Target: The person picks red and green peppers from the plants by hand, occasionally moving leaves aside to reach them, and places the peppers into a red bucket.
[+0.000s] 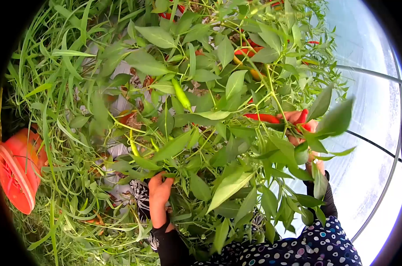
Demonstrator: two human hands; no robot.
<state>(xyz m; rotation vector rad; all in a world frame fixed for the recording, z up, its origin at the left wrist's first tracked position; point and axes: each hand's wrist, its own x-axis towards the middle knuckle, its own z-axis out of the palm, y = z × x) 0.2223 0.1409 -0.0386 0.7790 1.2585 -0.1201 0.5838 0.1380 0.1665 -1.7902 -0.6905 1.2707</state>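
My right hand [294, 119] is closed among the leaves at the right of the pepper plant [227, 186]. Between its fingers is a red chili pepper [302, 117], and another long red chili pepper [264, 118] points left from beside the fingertips. Lower down, my left hand [159, 193] reaches into the foliage with its fingers bent in and the thumb against a leaf. What those fingers grip is hidden by leaves. A green chili pepper [180, 94] hangs above the left hand, and a thinner pale green one [134, 144] hangs closer to it.
A red bucket [15, 181] lies tilted in tall grass [50, 106] at the left. More red and orange peppers [249, 52] hang farther up the row. Along the right runs a translucent plastic greenhouse wall [360, 115] with dark curved poles [373, 143].
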